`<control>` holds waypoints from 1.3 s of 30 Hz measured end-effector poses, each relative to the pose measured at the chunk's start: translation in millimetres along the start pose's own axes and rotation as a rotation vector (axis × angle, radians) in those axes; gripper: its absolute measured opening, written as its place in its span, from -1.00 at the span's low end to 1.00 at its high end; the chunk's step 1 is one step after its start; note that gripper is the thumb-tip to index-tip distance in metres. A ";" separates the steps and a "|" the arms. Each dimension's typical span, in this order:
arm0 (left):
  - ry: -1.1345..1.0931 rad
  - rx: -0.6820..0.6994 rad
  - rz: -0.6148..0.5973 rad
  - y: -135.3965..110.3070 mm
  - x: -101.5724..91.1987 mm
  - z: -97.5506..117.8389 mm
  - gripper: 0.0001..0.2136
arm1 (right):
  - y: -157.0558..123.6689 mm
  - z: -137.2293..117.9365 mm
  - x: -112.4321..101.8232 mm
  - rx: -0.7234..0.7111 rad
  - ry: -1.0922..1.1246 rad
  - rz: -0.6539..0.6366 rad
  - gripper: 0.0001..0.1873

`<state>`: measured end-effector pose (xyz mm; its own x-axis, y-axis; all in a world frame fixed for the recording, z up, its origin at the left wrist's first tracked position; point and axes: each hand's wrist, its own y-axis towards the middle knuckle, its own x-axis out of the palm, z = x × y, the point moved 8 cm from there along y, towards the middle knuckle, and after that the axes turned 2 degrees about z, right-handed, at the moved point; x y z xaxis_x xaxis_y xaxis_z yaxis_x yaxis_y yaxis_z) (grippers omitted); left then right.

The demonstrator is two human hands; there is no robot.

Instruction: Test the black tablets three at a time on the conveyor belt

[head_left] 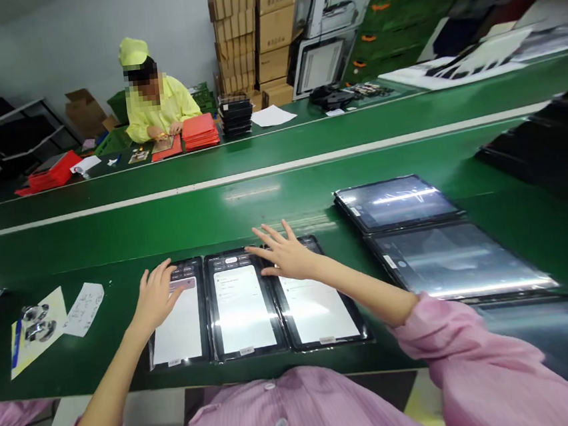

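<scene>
Three lit tablets lie side by side on the green bench: a left tablet [178, 334], a middle tablet [245, 314] and a right tablet [318, 313], each showing a mostly white screen. Over the upper part of the left one is my left hand [155, 298], fingers extended, its thumb reaching across the screen. My right hand [283, 254] spreads its fingers above the top of the right tablet, with fingertips toward the middle one. Neither hand holds anything. Whether any fingertip touches glass, I cannot tell.
Stacked dark tablets [454, 260] stand at the right. A yellow sheet [49, 336] with a blue pen and small metal parts, and a white paper slip [86, 308], lie left. Across the bench, a co-worker [161, 111] in yellow handles something beside red folders [200, 131].
</scene>
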<state>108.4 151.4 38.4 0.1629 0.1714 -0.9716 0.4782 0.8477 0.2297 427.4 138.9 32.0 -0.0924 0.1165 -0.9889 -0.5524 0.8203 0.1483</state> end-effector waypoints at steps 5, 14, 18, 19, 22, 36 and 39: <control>-0.101 -0.109 -0.030 -12.1 2.3 -31.9 -0.72 | -61.2 69.6 -1.7 0.259 0.005 -0.029 -0.45; -0.182 -0.069 -0.233 67.9 30.5 -5.5 -0.53 | -106.8 106.4 -1.7 0.617 0.124 -0.050 -0.39; -0.107 -0.150 -0.537 94.5 56.0 -2.6 -0.45 | -100.3 125.6 -1.1 0.679 0.330 0.063 -0.37; -0.112 -0.158 -0.591 98.3 58.9 -3.3 -0.45 | -95.7 129.5 3.3 0.658 0.444 0.072 -0.35; -0.182 -0.128 -0.722 104.4 59.7 -5.5 -0.45 | -80.0 139.8 18.1 0.587 0.751 0.058 -0.26; -0.577 -0.084 -0.934 96.2 30.0 -8.1 -0.49 | -52.1 147.6 48.5 0.428 1.154 -0.252 -0.09; -0.512 -0.104 -0.991 98.8 35.4 -10.2 -0.45 | -57.6 155.5 51.4 0.475 1.122 -0.238 -0.14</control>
<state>152.6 246.3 26.1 0.0974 -0.8091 -0.5795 0.5226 0.5371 -0.6621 583.4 184.7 -29.2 -0.8178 -0.4143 -0.3993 -0.3198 0.9042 -0.2832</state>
